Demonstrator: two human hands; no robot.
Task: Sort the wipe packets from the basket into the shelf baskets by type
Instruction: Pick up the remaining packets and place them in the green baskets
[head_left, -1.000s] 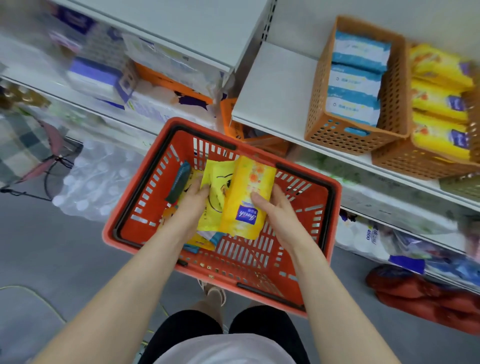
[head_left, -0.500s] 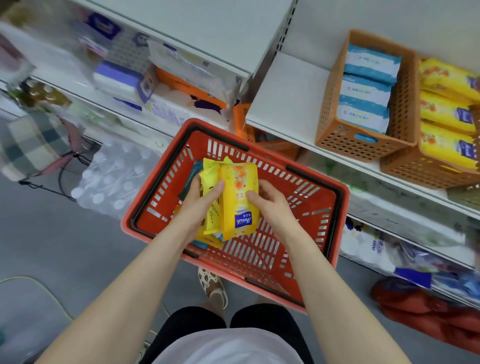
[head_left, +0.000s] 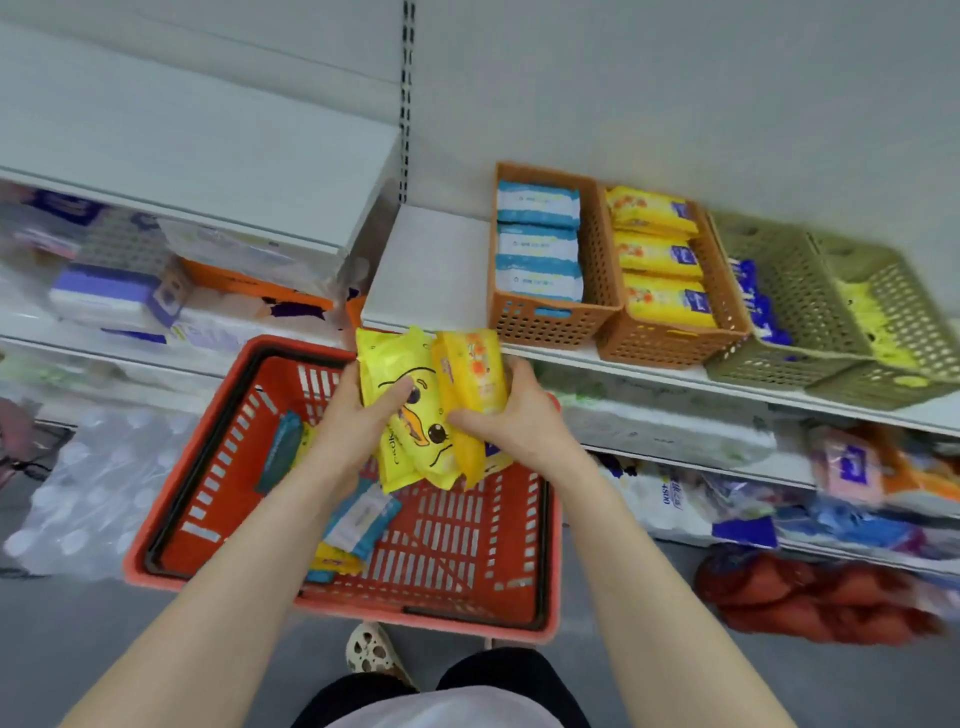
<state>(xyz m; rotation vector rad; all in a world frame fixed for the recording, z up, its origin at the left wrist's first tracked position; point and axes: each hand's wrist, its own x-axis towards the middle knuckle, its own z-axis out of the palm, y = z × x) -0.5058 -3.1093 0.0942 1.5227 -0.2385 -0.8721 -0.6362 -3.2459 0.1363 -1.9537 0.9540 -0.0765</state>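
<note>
Four shelf baskets (head_left: 556, 318) stand on a white shelf (head_left: 431, 270) above grey floor (head_left: 78, 649).

The olive-green perforated plastic basket (head_left: 914, 312) at the shelf's (head_left: 431, 270) right end is cut by the picture's edge. Packaged goods (head_left: 852, 467) below that shelf are blurred. Print on the blue-and-white wipe packets (head_left: 537, 244) is too small to read.

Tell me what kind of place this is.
Most likely a shop aisle: white shelving holds orange baskets of matching wipe packets, a red shopping basket is in front, and shrink-wrapped bottled water lies low beside it.
</note>
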